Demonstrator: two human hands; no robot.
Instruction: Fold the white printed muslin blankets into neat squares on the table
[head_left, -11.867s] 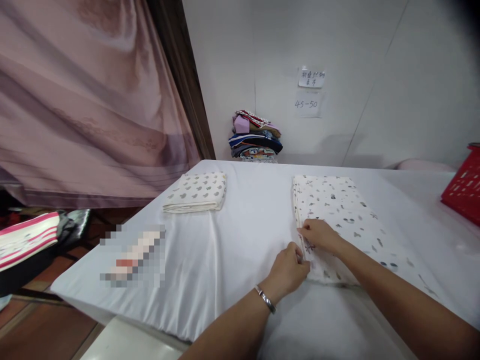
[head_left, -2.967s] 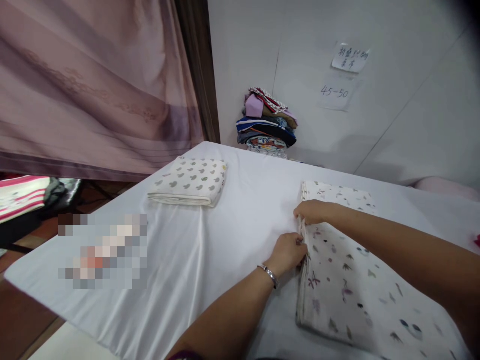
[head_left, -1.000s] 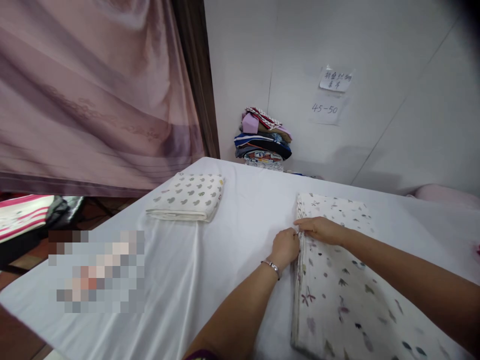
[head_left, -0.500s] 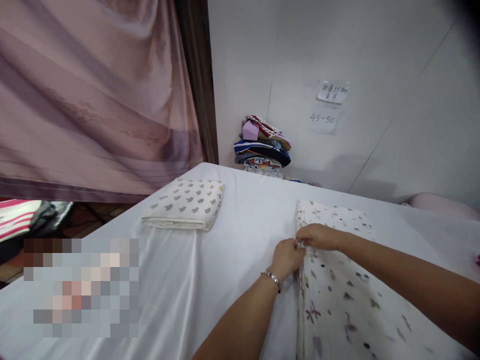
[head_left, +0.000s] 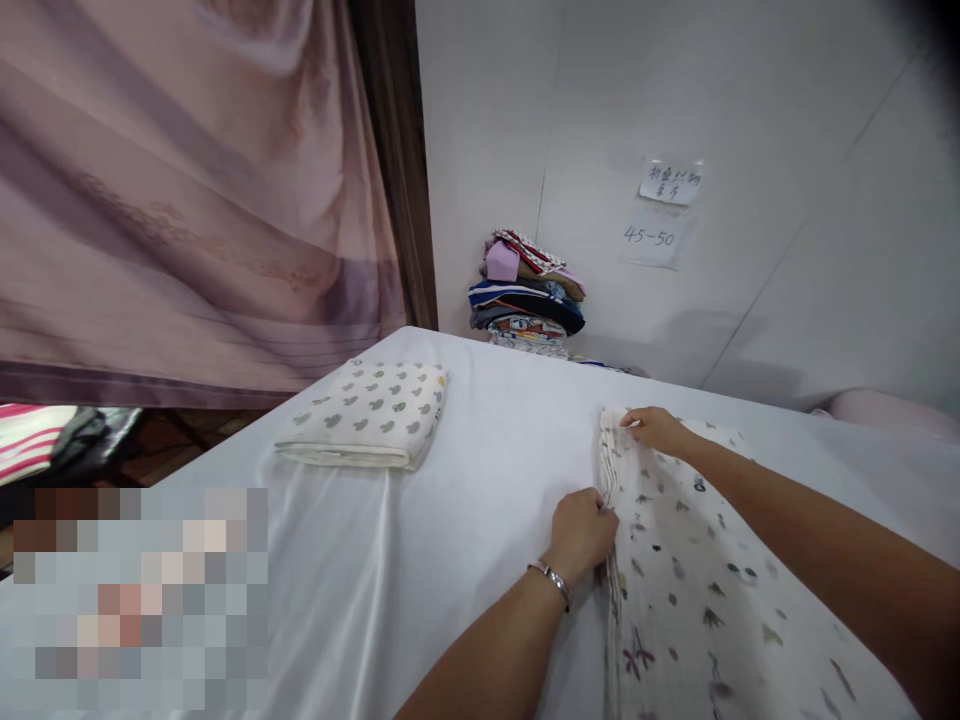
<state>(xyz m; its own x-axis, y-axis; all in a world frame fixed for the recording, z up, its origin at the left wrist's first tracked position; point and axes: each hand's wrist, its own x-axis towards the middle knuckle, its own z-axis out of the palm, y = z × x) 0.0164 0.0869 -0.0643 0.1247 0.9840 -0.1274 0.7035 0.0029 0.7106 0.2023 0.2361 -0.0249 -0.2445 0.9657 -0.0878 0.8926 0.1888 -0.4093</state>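
Observation:
A white cloth (head_left: 675, 600) printed with small leaves and insect-like shapes lies in layers on the white-covered table (head_left: 487, 450), running from the near edge toward the far side. My left hand (head_left: 585, 530), with a silver bracelet at the wrist, is closed on the layered left edge of this cloth about midway along. Farther away, near the far left corner, my right hand (head_left: 654, 430) pinches the top of the same cloth between thumb and fingers. To the left sits a folded white cloth (head_left: 367, 415) with grey mushroom-like prints, apart from both hands.
Folded fabrics in a stack (head_left: 525, 290) stand against the wall (head_left: 487, 120). Handwritten papers (head_left: 652, 235) are stuck to that wall. A pink curtain (head_left: 187, 200) hangs at left, above striped fabric (head_left: 30, 440). A blurred-out patch (head_left: 142, 600) covers the lower left.
My right hand has moved away from my left hand, along the cloth's left edge toward its far corner. The left hand stays on the edge, nearly in place.

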